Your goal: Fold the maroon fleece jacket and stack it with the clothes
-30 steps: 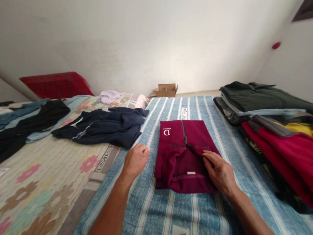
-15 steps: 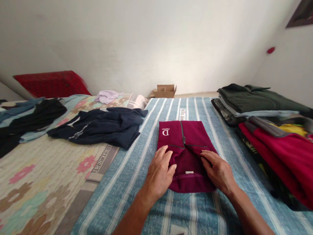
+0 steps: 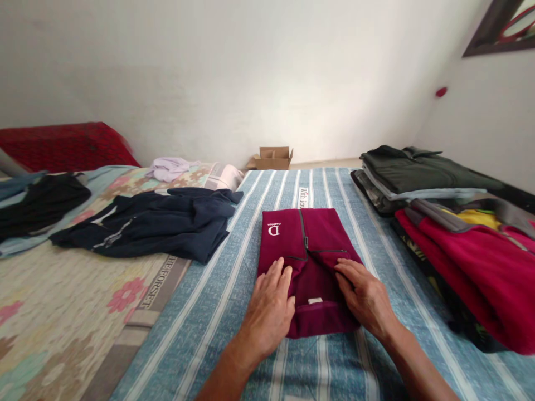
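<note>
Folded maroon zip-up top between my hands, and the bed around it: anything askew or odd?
No spill or damage shows. The crumpled navy-blue garment looks untidy, sprawled where the beige floral sheet meets the blue striped sheet, unlike the folded maroon zip-up top.

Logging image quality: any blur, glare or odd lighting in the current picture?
Head view: uneven soft light on the wall, no harsh glare; the white D on the maroon garment is legible, while the crimson garment and far-left red object look slightly blurred.
</note>
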